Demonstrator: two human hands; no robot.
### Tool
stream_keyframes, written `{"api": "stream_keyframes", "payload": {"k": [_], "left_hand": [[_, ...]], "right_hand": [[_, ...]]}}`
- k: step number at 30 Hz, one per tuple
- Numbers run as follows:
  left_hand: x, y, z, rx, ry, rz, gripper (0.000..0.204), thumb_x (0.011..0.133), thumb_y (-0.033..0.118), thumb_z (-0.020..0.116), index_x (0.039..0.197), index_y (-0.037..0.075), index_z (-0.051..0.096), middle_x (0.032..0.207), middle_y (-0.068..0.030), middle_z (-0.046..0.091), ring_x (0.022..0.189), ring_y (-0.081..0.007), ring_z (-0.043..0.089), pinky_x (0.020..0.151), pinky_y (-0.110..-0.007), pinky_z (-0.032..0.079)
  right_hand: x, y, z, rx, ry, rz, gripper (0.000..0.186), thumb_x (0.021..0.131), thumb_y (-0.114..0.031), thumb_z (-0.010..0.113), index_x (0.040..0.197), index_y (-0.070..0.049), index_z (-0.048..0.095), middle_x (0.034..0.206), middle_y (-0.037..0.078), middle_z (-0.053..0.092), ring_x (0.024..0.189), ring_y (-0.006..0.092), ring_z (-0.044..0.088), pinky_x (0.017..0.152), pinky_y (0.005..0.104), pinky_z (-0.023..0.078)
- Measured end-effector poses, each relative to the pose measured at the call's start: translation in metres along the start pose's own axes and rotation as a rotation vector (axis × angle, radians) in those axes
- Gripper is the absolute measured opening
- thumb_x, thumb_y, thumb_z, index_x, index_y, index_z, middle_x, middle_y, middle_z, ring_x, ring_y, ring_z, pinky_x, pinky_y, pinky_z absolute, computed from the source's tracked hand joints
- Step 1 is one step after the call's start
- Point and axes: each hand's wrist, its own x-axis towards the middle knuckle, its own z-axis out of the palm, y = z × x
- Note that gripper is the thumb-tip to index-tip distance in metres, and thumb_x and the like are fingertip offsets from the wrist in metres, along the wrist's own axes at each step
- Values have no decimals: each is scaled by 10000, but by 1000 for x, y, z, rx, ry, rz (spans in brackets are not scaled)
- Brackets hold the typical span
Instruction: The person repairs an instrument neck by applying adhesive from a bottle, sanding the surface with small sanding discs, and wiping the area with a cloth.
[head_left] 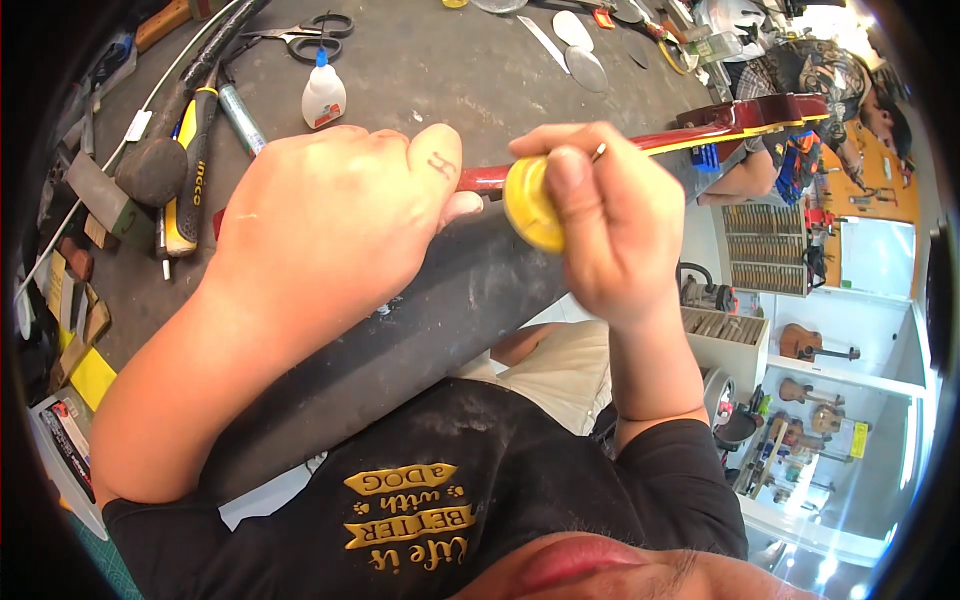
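Pinches yellow disc (533,205) in right grip (620,215); curls left grip (335,210) over dark-red guitar neck (484,179), can't tell if grasping. Has neck showing between grips, long axis left-to-right, continuing behind right grip; left grip nearer.

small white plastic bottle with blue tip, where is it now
In the head view, the white bottle sits upper left of centre on the dark workbench, between the black-handled scissors and the bare left hand.
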Motion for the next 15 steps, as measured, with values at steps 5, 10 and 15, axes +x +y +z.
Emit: {"api": "stream_keyframes", "payload": {"k": [5,10,15], "left_hand": [[0,1,-2,20,-22,-9,356,1038,353,824,1027,61,620,827,-117,732,778,-341,764,698,-490,612],[-1,0,0,-1,15,-6,361,1037,355,824,1026,59,617,816,-116,719,773,-343,757,693,-490,608],[-1,0,2,-6,19,6,365,1036,359,824,1027,57,618,807,-115,709,765,-340,752,688,-487,606]], "right_hand": [[-2,1,-3,-52,-21,29,176,1162,-122,715,1052,1,773,975,173,808,869,399,788,797,453,624],[2,17,-5,-29,-9,39,162,1155,-98,699,1049,3,769,1007,169,822,882,385,795,812,446,635],[-4,12,0,-2,6,-14,159,1150,-72,689,1028,9,751,1014,158,829,875,381,795,810,455,636]]}}
